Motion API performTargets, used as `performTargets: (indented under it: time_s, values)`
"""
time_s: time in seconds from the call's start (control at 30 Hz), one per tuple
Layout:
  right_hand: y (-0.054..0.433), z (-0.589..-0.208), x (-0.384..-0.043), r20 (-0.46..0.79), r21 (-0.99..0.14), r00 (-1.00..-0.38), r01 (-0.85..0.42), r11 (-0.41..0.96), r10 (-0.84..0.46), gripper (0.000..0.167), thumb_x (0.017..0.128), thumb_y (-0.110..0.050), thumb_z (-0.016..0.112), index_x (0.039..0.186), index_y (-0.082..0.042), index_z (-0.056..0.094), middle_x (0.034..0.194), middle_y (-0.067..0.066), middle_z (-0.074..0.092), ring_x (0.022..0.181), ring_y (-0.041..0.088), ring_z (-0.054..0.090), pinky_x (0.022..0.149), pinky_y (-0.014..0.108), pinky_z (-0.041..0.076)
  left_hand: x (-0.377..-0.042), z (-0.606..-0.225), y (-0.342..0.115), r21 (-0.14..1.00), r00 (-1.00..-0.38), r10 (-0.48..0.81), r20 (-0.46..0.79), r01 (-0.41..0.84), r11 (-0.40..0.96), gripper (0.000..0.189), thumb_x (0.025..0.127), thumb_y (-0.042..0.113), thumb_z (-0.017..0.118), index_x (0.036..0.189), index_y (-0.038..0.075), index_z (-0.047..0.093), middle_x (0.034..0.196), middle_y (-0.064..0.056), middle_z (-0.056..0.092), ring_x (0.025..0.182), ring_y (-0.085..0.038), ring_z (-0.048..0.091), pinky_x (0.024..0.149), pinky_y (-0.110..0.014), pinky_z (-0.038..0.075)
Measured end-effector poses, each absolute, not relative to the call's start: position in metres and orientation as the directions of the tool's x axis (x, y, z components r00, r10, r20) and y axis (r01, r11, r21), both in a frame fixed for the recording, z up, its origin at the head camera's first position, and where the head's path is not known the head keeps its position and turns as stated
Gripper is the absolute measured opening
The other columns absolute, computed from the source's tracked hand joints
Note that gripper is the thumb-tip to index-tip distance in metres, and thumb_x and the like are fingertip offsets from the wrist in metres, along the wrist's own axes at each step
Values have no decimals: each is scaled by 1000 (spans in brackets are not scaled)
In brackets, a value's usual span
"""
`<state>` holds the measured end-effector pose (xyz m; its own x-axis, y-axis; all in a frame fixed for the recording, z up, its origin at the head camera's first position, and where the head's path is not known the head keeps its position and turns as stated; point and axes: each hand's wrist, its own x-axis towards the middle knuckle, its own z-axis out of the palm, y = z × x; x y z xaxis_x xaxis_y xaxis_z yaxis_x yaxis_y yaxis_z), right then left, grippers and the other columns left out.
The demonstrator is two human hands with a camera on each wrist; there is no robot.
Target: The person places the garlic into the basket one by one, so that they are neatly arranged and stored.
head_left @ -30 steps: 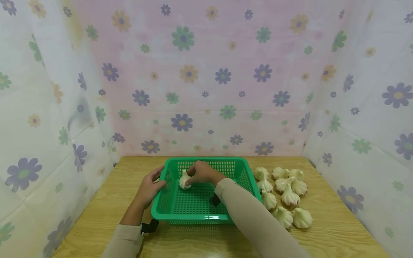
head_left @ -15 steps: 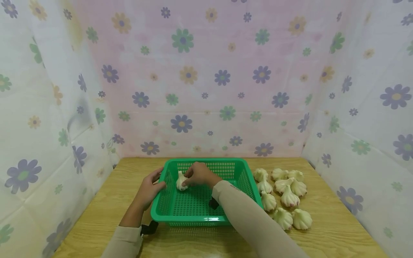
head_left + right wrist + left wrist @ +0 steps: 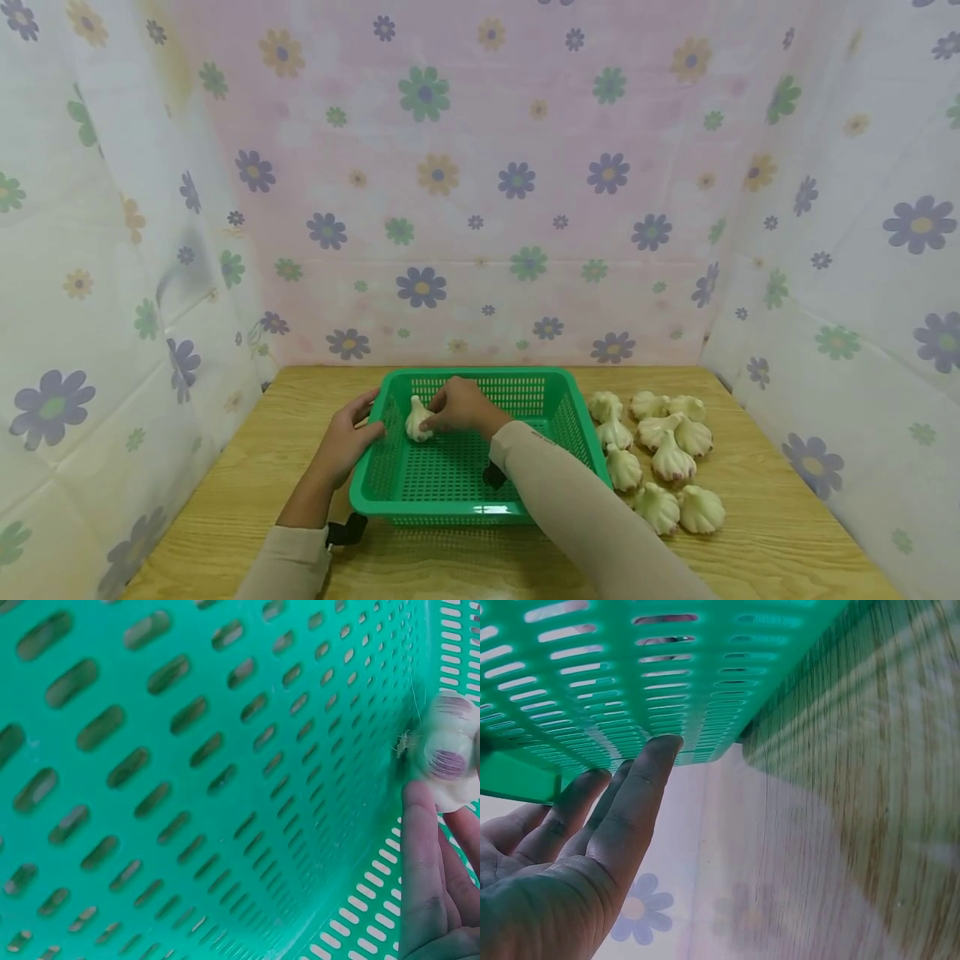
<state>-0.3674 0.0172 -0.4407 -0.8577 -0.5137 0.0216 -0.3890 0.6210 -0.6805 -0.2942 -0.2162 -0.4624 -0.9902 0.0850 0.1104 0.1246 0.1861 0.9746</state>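
Note:
A white garlic bulb (image 3: pixel 417 422) with its stem up sits in the left part of a green plastic basket (image 3: pixel 442 507). My right hand (image 3: pixel 461 406) reaches into the basket and pinches this bulb from its right side. In the right wrist view, the fingers (image 3: pixel 424 862) lie against the bulb (image 3: pixel 448 754), whose root end is close to the perforated floor. At the basket's left side, my left hand (image 3: pixel 347 437) holds the rim, thumb over it. Its other fingers (image 3: pixel 634 806) rest along the outer wall (image 3: pixel 667 667) in the left wrist view.
Several more garlic bulbs (image 3: pixel 673 458) lie on the wooden table (image 3: pixel 780 500) to the right of the basket, the nearest close to its right wall. Flower-patterned sheets (image 3: pixel 487 250) stand behind the table and at both sides.
My right hand has shifted the garlic bulb a little to the left inside the basket. My left hand keeps its place on the rim.

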Motion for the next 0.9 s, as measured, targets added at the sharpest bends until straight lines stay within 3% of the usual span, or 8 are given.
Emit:
performTargets:
  time_s: [0.2,0.43,0.6,0.9]
  values:
    - [16,-441,-368,13,-690,-862,-375,620,-506,19,85,-31,86,96,-15,84,90,-2,79,74,14,73,67,31,59,-295,-463,-216,973,-989,89,119,134,186,73,94,1,58,162,10,35,153,-25,50,127,-43,59,82,-41,60]
    - [17,-438,-369,0,-642,-884,-359,677,-468,36,83,-37,87,111,-14,83,109,3,79,90,13,73,80,35,61,-293,-461,-217,973,-988,96,119,135,189,74,94,1,59,162,10,34,155,-25,48,130,-44,58,83,-38,59]
    - [16,-434,-372,10,-629,-890,-360,689,-456,47,82,-41,87,117,-11,80,110,3,79,90,13,74,82,35,61,-292,-457,-217,970,-990,84,113,128,206,75,92,1,59,162,10,34,154,-24,48,130,-44,58,82,-39,59]
    - [23,-420,-374,59,-569,-863,-441,694,-501,45,86,-40,84,120,-11,79,113,2,79,101,17,73,86,36,60,-291,-457,-215,972,-990,89,111,127,197,75,92,1,58,163,8,33,154,-26,48,129,-45,58,82,-39,60]
